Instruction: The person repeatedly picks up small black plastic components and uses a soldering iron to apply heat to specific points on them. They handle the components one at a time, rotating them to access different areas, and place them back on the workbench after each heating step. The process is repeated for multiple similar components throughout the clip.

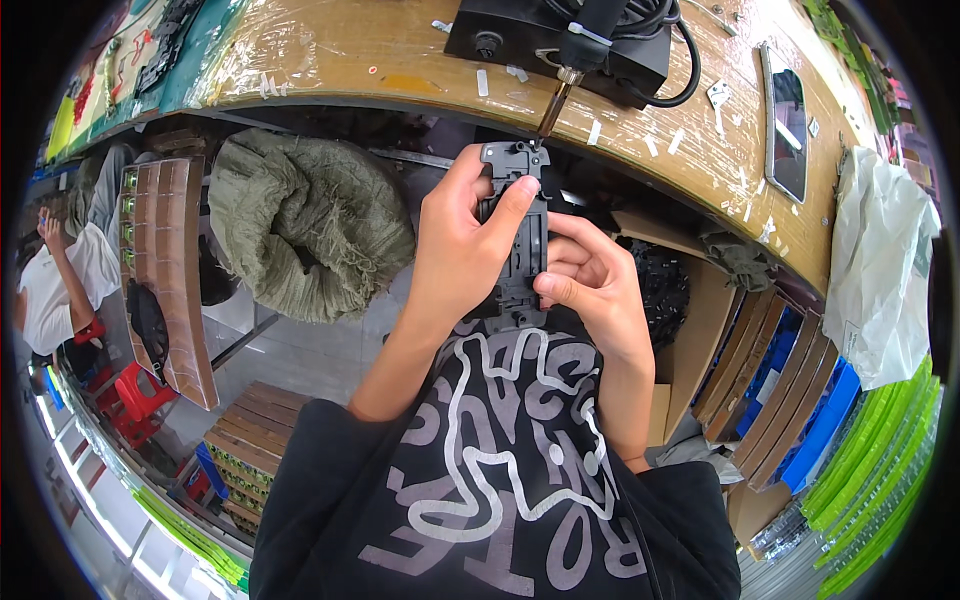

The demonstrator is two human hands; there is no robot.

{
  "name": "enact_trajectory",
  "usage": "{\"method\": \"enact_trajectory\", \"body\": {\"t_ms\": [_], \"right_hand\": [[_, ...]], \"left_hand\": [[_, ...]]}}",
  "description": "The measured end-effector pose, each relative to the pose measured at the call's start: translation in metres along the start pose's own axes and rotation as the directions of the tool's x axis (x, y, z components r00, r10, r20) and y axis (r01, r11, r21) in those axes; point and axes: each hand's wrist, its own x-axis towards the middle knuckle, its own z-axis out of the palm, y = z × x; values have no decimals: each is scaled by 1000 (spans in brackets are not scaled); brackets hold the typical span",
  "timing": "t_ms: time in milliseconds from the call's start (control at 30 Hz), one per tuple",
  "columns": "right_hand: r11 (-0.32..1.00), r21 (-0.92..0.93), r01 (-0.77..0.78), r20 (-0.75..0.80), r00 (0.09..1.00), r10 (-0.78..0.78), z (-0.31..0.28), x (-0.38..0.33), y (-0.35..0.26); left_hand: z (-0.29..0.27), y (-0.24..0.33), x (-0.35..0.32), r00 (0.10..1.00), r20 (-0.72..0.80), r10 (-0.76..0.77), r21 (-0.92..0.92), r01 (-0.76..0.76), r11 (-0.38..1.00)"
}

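Observation:
A long black plastic part (522,245), like a small chassis with slots and clips, is held upright in front of my chest. My left hand (455,235) is closed on its upper half, thumb across the face and fingers behind. My right hand (600,285) is curled at its right edge, with the thumb tip against the lower half; whether those fingers hold anything small is hidden. Just above the part's top end is the tip of a metal-shafted tool (556,100) resembling a soldering iron, its black handle beside a black box (490,40). Tip and part appear to touch or nearly touch.
The wooden bench (330,60) carries plastic scraps and a phone (787,125). A rolled-down green sack (300,225) stands left, a carton (690,340) of black parts right. White plastic (880,270) hangs off the bench's right end. Another person (70,270) sits far left.

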Motion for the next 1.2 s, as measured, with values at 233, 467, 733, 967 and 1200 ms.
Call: {"method": "enact_trajectory", "body": {"t_ms": [233, 467, 733, 967, 1200], "right_hand": [[1000, -11, 3, -19, 1000, -3, 2, 2, 3], [1000, -12, 10, -36, 999, -11, 1, 6, 2], [1000, -29, 12, -44, 999, -13, 3, 4, -3], [1000, -22, 15, -39, 999, -16, 2, 2, -2], [1000, -13, 7, -49, 999, -7, 6, -1, -5]], "left_hand": [[-3, -3, 2, 999, 33, 17, -4, -17, 1000], [-1, -3, 6, 1000, 22, 11, -1, -11, 1000], [-1, -1, 6, 1000, 22, 12, -25, -11, 1000], [0, 0, 5, 1000, 22, 2, -17, -1, 1000], [-1, 1, 2, 999, 18, -36, -45, 36, 998]]}}
